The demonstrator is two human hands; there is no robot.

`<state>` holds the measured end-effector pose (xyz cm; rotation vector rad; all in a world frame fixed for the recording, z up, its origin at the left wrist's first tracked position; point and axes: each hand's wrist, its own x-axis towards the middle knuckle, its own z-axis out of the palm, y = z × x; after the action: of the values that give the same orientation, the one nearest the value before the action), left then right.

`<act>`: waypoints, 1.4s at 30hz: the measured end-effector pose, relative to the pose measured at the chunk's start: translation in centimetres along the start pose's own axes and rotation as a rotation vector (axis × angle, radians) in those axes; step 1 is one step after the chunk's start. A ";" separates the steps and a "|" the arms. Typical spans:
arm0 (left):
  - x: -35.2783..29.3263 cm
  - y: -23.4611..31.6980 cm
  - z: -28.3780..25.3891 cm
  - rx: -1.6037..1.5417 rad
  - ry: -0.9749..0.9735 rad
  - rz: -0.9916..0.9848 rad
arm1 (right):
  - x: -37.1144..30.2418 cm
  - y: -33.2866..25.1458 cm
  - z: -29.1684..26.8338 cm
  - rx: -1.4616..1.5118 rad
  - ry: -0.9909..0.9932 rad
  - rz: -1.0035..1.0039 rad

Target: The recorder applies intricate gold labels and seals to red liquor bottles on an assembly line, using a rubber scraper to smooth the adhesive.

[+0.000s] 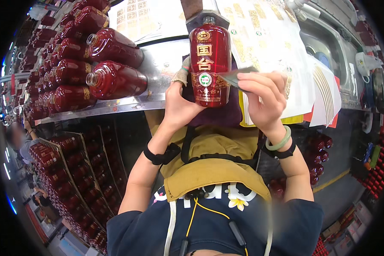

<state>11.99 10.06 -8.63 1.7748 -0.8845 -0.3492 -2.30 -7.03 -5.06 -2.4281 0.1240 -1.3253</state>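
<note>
Held red bottle (210,51), bottles (116,48) left, label sheets (264,47), sink (324,38) right

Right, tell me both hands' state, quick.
Left hand: holding the red bottle by its lower left side.
Right hand: closed, pinching a thin dark piece by the bottle.

L forearm (143,181), bare, angles up & inward from lower L; R forearm (295,170), also bare, does same from lower R. Hands apart, both out in front of the body. L hand (178,104): gripping, thumb (193,111) spread wide to the R, other fingers pointing up, mostly hidden, at least 1 sleeved in beige cloth (181,77). R hand (266,96): raised approx. level w/ L, fingers (254,82) bent & close together, tips pointing L in a pinch; R thumb mostly hidden.
</note>
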 end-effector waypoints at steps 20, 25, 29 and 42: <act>-1.1 1.7 0.7 0.301 0.082 0.379 | -2.5 -1.8 -0.4 0.132 -0.130 0.039; -0.7 5.2 0.7 0.595 -0.046 0.339 | -1.8 -0.7 -1.2 0.183 0.034 0.317; -0.8 6.4 1.4 0.749 -0.047 0.295 | -2.1 -0.6 -0.2 0.398 0.149 0.759; -2.4 0.8 0.8 0.204 0.136 0.194 | -0.9 -3.1 0.9 0.594 -0.021 0.898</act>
<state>9.53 11.07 -8.62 1.8547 -1.0126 -0.0125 -2.31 -3.72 -5.12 -1.5579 0.6279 -0.7598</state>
